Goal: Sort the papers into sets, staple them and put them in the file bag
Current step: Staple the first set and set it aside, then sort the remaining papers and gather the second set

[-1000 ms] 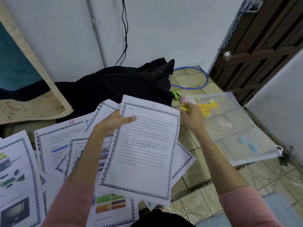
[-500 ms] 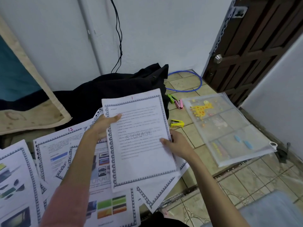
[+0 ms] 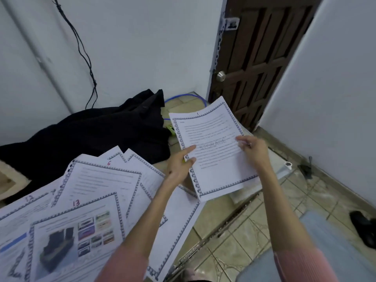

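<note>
A paper set with a patterned border, a "STORAGE" watermark and the number 1 at its top is held up at centre right. My left hand pinches its left edge, index finger lying on the page. My right hand grips its right edge. The clear file bag lies on the floor under the set, with only its right corner and white ring showing. Several loose bordered pages, some numbered 6, 12 and 13, are spread at lower left. A green-yellow item peeks out left of the set.
A black cloth is heaped against the wall behind the pages. A blue cable loops in the corner by the brown door. A black shoe sits on the tiled floor at right, near a light blue surface.
Both hands carried the paper set right and away, from over the loose pages to over the file bag, hiding most of it. The right hand went from the stapler to the set's right edge.
</note>
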Tool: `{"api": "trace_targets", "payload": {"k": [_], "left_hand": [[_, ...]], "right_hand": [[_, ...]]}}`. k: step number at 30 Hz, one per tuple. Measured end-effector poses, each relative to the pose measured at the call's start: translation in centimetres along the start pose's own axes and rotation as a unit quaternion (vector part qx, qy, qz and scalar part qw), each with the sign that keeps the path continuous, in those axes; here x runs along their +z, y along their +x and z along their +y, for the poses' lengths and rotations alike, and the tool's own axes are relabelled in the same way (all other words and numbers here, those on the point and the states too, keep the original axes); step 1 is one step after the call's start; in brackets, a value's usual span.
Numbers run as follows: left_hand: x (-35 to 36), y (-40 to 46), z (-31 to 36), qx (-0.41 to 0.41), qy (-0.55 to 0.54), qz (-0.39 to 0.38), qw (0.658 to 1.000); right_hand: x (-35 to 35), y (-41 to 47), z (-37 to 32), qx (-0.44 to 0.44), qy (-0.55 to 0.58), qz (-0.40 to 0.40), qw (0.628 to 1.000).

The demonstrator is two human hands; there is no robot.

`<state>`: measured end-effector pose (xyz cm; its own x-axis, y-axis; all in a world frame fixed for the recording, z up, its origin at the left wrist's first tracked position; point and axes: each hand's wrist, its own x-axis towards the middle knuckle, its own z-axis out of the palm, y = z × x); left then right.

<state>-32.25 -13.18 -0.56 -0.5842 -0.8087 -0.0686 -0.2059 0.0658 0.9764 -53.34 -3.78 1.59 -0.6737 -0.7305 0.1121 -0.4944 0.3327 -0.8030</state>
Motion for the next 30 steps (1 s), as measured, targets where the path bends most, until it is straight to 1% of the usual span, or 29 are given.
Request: {"api": "trace_targets", "payload": {"k": [3, 5, 6, 7, 9, 10, 12, 14, 15, 19, 20, 22, 24, 26, 28, 30], "left_hand": [[4.8, 2.1, 0.0, -0.026, 0.062, -0.031, 0.997], [6.8, 2.8, -0.6, -0.024, 0.121, -0.033, 0.992], [7.4, 3.1, -1.0, -0.016, 0.170, -0.029, 0.985], [7.7, 3.1, -1.3, -0.001, 0.244, -0.026, 0.969], [8.1, 3.1, -2.0, 0.029, 0.388, -0.018, 0.921], [8.2, 3.0, -2.4, 0.035, 0.427, -0.019, 0.904], [8.2, 2.6, -3.2, 0.041, 0.467, -0.017, 0.883], [8.3, 2.0, -3.9, 0.052, 0.491, -0.016, 0.869], [8.4, 1.8, -4.0, 0.044, 0.499, -0.026, 0.865], [8.3, 2.0, -2.6, -0.002, 0.496, -0.064, 0.866], [8.1, 1.8, -1.9, 0.000, 0.481, -0.071, 0.874], [6.9, 0.9, -0.2, 0.009, 0.417, -0.060, 0.907], [4.0, -1.0, 0.7, 0.018, 0.360, -0.013, 0.933], [-0.5, -3.8, 0.1, 0.005, 0.344, 0.060, 0.937], [-6.0, -7.4, -1.7, -0.048, 0.357, 0.142, 0.922], [-11.2, -11.2, -4.3, -0.132, 0.397, 0.205, 0.885]], "right_hand": [[-1.9, 2.1, 3.4, 0.019, -0.112, -0.003, 0.994], [-2.0, 2.7, 5.3, 0.031, -0.152, -0.025, 0.988], [-1.9, 2.8, 6.1, 0.032, -0.170, -0.035, 0.984], [-1.7, 2.6, 6.6, 0.030, -0.190, -0.042, 0.981], [-1.3, 2.2, 7.1, 0.033, -0.240, -0.054, 0.969], [-1.1, 1.9, 7.2, 0.045, -0.281, -0.069, 0.956], [-0.5, 1.3, 7.6, 0.062, -0.343, -0.112, 0.931], [-0.1, 0.9, 8.3, 0.060, -0.355, -0.140, 0.922], [0.0, 0.9, 8.4, 0.057, -0.356, -0.144, 0.922], [-0.2, 1.4, 7.3, 0.070, -0.386, -0.147, 0.908], [0.3, 1.5, 6.4, 0.076, -0.394, -0.144, 0.905], [2.0, 1.2, 3.7, 0.064, -0.389, -0.127, 0.910], [4.9, -0.1, 0.2, 0.016, -0.347, -0.114, 0.931], [8.8, -2.9, -3.7, -0.054, -0.302, -0.129, 0.943], [13.2, -6.9, -7.2, -0.138, -0.273, -0.166, 0.938], [17.3, -11.6, -9.9, -0.223, -0.244, -0.224, 0.917]]}}
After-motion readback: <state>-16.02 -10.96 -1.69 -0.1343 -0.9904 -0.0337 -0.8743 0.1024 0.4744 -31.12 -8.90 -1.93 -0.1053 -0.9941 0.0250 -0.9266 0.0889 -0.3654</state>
